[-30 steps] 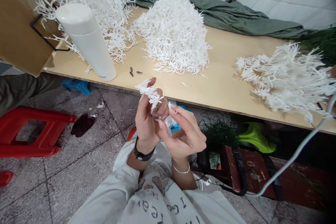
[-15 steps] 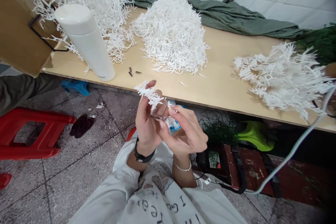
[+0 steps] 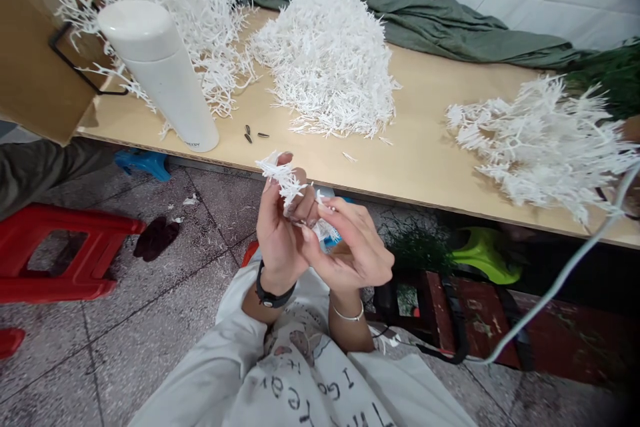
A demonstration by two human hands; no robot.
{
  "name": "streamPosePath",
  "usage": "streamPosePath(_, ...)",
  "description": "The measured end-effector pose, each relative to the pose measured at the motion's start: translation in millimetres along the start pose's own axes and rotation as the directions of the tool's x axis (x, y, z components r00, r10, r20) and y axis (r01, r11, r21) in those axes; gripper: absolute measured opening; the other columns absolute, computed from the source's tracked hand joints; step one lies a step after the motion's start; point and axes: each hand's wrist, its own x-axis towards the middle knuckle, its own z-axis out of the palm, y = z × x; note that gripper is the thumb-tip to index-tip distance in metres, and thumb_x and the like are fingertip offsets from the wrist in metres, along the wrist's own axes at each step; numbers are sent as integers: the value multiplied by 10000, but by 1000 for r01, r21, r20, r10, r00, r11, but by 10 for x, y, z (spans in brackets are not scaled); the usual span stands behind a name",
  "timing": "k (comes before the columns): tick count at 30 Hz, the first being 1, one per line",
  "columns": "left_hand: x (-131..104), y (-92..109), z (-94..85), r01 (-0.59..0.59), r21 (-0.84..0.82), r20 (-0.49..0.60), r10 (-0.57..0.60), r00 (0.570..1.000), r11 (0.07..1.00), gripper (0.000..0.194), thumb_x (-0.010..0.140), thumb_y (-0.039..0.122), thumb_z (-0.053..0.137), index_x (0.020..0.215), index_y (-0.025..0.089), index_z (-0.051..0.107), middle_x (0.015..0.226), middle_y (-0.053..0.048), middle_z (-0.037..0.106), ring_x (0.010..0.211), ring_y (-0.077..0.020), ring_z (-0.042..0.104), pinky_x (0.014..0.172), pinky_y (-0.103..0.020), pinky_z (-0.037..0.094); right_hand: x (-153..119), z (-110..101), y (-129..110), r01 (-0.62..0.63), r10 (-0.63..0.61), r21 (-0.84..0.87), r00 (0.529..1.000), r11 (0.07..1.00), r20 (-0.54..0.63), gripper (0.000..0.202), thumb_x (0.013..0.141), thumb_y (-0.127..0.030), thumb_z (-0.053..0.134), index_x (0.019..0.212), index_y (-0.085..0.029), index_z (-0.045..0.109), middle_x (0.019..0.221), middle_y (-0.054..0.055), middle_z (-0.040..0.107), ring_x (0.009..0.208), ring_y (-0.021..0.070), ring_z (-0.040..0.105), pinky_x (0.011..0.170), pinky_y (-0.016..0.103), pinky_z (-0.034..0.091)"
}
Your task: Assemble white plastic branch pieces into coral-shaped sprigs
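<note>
Head view: compared with the frame of half a second before, little change is found; the surroundings are slightly shifted in view, and nearly the same pose is kept by both hands. A white sprig cluster (image 3: 285,180) is clamped in the grip of the left hand (image 3: 277,237), just in front of the table (image 3: 410,167). At the fingertips of the right hand (image 3: 355,247) a small white piece (image 3: 319,197) is seen; whether that grip is clamped on it cannot be told. On the shirt (image 3: 333,363), "I GO" can be read; the remaining lettering is only partly legible. Small lettering is noted near the base of the white bottle (image 3: 167,80), too blurred to be read with certainty. The bottle is capped, and its contents are hidden. Behind the hands, a white heap (image 3: 325,67) is borne by the table.
</note>
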Motion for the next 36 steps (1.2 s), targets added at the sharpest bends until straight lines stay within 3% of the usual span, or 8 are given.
streamPosePath(13,24,16,11,-32,-51,-10,31,999,998,264,932,172,322,931,176,586,612,31,250,452,-72,203,429,-146,299,4,28,30,2,-1,-31,999,1000,34,262,758,-137,651,1016,-180,638,890,41,706,817,168,667,663,332,563)
streamPosePath(21,57,72,17,-3,-43,-55,0,998,999,270,936,174,306,871,163,568,602,34,244,433,-64,173,386,-132,244,25,-12,31,-87,77,58,986,995,149,284,775,-276,676,1040,-192,618,978,66,669,894,191,649,715,367,562)
streamPosePath(25,55,62,-25,45,-108,15,-44,999,993,194,907,179,376,952,158,563,608,41,266,441,-56,212,403,-118,271,6,-24,56,-147,130,164,985,975,109,398,799,-440,632,1100,-181,620,1013,89,655,951,222,628,771,413,546)
streamPosePath(29,76,38,-63,80,-108,64,-73,995,991,157,881,181,433,972,153,559,611,51,285,439,-45,222,413,-115,293,-18,-47,64,-202,203,179,979,963,13,374,809,-428,618,1088,-179,648,1042,96,640,979,232,605,823,439,513)
streamPosePath(33,129,39,-89,48,44,143,-53,988,998,120,864,233,501,939,178,578,598,54,310,428,-39,226,406,-126,285,-56,-73,-49,-93,108,121,986,988,-126,254,848,-367,564,971,-175,676,883,67,662,831,188,603,717,375,499)
streamPosePath(35,150,0,-120,82,258,172,-129,976,963,138,862,273,530,959,197,592,639,40,395,458,-38,289,419,-131,286,-94,-71,-169,-48,64,182,994,982,-83,236,877,-351,521,903,-168,667,774,38,666,738,155,598,668,341,492)
streamPosePath(36,159,-48,-147,116,391,191,-204,960,913,155,864,295,537,971,200,595,675,29,441,487,-41,329,433,-136,293,-119,-62,-235,-47,47,212,999,976,3,230,880,-348,518,885,-166,658,753,25,672,729,145,601,675,333,493)
